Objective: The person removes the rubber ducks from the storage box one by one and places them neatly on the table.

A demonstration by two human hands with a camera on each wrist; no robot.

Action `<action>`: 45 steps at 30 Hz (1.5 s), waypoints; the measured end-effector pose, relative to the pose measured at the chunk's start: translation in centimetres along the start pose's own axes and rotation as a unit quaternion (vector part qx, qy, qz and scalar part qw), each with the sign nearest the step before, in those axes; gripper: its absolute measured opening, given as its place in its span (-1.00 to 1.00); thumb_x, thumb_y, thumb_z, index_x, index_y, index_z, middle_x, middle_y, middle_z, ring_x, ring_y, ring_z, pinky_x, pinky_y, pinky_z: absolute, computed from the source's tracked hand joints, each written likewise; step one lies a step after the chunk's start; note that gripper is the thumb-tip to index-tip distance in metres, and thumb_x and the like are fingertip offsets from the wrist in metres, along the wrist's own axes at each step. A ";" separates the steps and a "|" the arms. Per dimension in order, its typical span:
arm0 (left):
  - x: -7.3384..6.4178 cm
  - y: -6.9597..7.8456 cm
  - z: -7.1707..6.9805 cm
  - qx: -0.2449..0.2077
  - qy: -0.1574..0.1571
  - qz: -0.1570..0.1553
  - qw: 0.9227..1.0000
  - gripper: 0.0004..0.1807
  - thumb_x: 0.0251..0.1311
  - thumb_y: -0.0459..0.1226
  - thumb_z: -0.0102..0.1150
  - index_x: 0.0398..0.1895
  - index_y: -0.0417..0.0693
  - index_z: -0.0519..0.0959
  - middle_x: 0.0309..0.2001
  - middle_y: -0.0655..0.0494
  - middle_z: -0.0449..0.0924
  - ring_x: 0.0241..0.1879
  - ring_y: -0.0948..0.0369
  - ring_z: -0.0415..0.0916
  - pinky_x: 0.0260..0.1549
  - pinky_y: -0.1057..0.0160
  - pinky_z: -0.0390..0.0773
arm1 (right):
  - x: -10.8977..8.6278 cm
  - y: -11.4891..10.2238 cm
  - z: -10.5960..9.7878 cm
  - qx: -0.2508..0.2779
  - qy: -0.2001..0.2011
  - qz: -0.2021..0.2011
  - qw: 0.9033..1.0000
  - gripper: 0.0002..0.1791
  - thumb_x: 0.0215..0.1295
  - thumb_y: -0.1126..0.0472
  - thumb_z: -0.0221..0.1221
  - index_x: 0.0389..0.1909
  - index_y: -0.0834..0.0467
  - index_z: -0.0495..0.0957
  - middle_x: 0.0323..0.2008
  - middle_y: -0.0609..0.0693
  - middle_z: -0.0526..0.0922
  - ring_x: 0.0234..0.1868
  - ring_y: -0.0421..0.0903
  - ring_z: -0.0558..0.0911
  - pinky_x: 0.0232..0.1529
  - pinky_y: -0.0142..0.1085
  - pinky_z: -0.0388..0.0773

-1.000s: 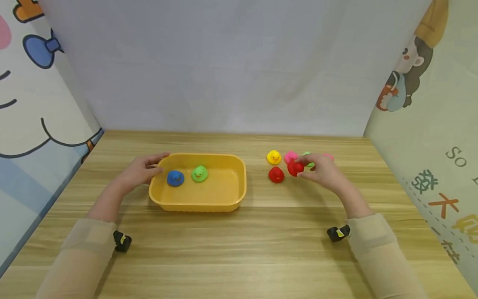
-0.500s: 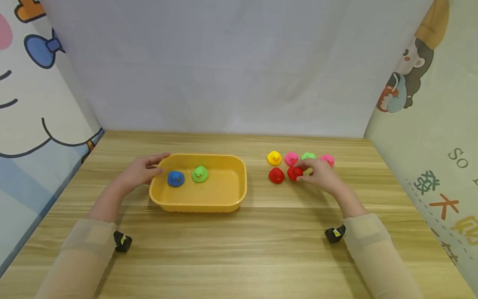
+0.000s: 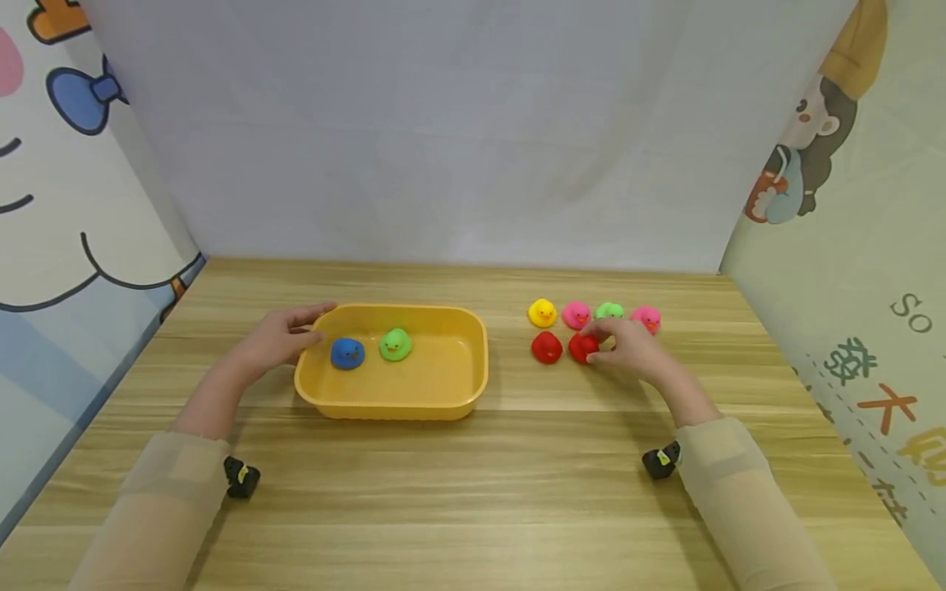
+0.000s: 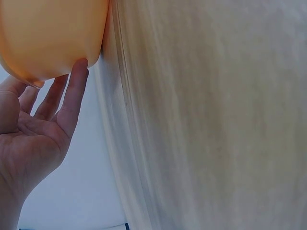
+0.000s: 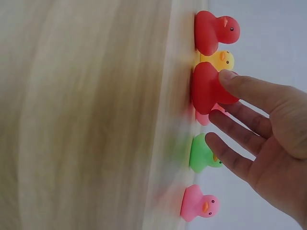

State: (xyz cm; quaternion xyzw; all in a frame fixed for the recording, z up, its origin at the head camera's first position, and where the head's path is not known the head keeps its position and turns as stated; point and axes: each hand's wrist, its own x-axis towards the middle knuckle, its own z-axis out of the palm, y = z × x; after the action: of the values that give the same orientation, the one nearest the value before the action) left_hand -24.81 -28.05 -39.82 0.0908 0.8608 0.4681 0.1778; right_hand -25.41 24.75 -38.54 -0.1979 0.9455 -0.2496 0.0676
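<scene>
My left hand [image 3: 273, 341] rests at the left end of a yellow plastic tub [image 3: 399, 412]. Its fairly straight fingers touch the tub's outer wall [image 4: 57, 43] in the left wrist view. Inside the tub sit a blue rubber duck [image 3: 347, 354] and a green rubber duck [image 3: 395, 345]. On the right, my right hand [image 3: 631, 349] pinches a red rubber duck [image 5: 206, 88] between thumb and fingers, its base at the tabletop. Another red duck [image 3: 547, 348] stands just to its left. The fingertips behind the pinched duck are partly hidden.
Behind the red ducks stand a yellow duck [image 3: 543, 313], a pink duck [image 3: 576, 315], a green duck [image 3: 609, 311] and a second pink duck [image 3: 646, 319]. A pale curtain [image 3: 458, 148] hangs past the table's back edge. Printed panels flank both sides.
My right hand has lowered the red duck to the tabletop, beside the other red one, and shifted slightly left. The left hand and the tub have stayed put.
</scene>
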 end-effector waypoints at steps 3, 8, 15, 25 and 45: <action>0.1 -0.1 0.0 0.002 0.000 -0.001 1.000 -0.39 0.38 -0.17 -0.03 0.47 0.13 0.10 0.42 -0.17 0.09 0.26 -0.20 0.25 -0.18 0.08 0.61 | 0.1 0.1 0.1 0.000 -0.004 -0.006 1.000 -0.64 0.07 0.33 0.33 -0.06 0.25 0.59 -0.14 0.13 0.63 -0.06 0.09 0.56 0.01 0.00 0.48; 0.0 0.0 -0.1 0.002 -0.003 0.003 1.000 -0.39 0.39 -0.18 -0.03 0.47 0.11 0.10 0.43 -0.20 0.06 0.28 -0.22 0.20 -0.17 0.06 0.61 | 0.1 0.1 0.1 0.000 -0.009 -0.005 1.000 -0.64 0.08 0.35 0.32 -0.05 0.25 0.58 -0.14 0.13 0.61 -0.07 0.10 0.56 -0.02 -0.01 0.49; 0.0 0.0 -0.1 -0.001 -0.006 0.000 1.000 -0.39 0.41 -0.22 -0.08 0.48 0.09 0.06 0.44 -0.22 0.01 0.29 -0.25 0.16 -0.15 0.02 0.59 | 0.1 0.1 0.0 0.001 -0.014 -0.001 1.000 -0.64 0.08 0.35 0.32 -0.05 0.25 0.58 -0.13 0.13 0.60 -0.07 0.10 0.56 -0.05 -0.03 0.51; -0.2 0.2 0.0 0.010 -0.002 0.006 1.000 -0.39 0.39 -0.17 -0.05 0.47 0.11 0.10 0.43 -0.19 0.05 0.29 -0.23 0.19 -0.16 0.04 0.60 | -0.3 -0.8 -0.7 -0.002 -0.003 -0.002 1.000 -0.65 0.11 0.30 0.31 -0.04 0.24 0.58 -0.10 0.12 0.60 -0.05 0.11 0.54 -0.02 0.00 0.49; -0.1 0.1 0.0 0.001 0.000 -0.002 1.000 -0.39 0.40 -0.19 -0.06 0.48 0.12 0.08 0.44 -0.21 0.02 0.30 -0.24 0.16 -0.16 0.02 0.60 | -0.8 -3.3 -2.7 0.006 0.021 -0.029 0.999 -0.63 0.16 0.19 0.29 -0.02 0.24 0.55 -0.03 0.17 0.61 0.01 0.11 0.51 -0.01 0.02 0.50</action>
State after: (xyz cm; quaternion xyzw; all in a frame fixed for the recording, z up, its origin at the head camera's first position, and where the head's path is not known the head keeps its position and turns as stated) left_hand -24.74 -28.01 -39.76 0.0892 0.8617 0.4665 0.1785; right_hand -24.17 23.61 -34.54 -0.2193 0.9392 -0.2609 0.0420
